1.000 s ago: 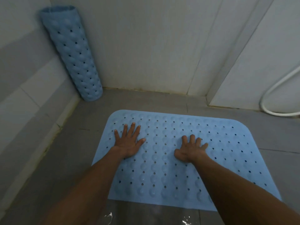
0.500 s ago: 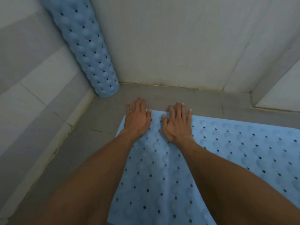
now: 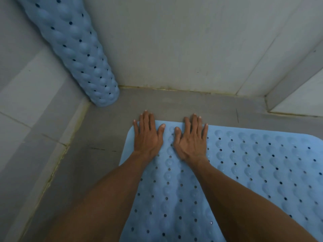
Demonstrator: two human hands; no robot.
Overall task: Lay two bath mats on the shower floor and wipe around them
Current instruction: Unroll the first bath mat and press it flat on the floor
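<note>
A light blue bath mat [image 3: 253,163] with round bumps and small holes lies flat on the grey shower floor [image 3: 104,133]. My left hand [image 3: 147,135] rests palm down on the mat's far left corner, fingers apart, fingertips reaching just past the far edge. Beside it, my right hand [image 3: 191,138] also presses flat on the far edge, holding nothing. A second blue mat, rolled into a tube [image 3: 78,55], stands leaning in the far left corner against the wall.
Pale tiled walls close in at the left [image 3: 26,102] and at the back [image 3: 183,41]. A wall corner juts in at the far right [image 3: 293,95]. A strip of bare grey floor runs between the mat and the walls.
Both hands slid from the mat's middle to its far left edge and came close together. The view moved forward and left, so the rolled mat looks nearer.
</note>
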